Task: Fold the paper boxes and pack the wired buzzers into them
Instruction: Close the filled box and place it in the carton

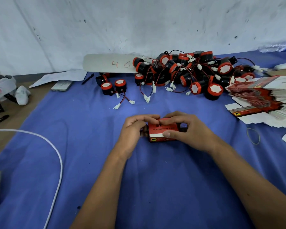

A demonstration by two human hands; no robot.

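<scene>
While both hands grip it, the red box [162,131] sits mid-cloth [89,146]; left hand [133,131] pinches its left end, right hand [186,129] clamps top and front. Buzzers [185,73] heap behind; flat boxes [261,100] lie far right.

Bare forearms, seemingly no sleeves.

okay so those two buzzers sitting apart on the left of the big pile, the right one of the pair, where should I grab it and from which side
Take that buzzer by its black round body, fingers on opposite sides, coming down from above. It stands with its red-rimmed face up and its wire trails toward you, so a top grip on the sides probably avoids the lead and its neighbour.
</scene>
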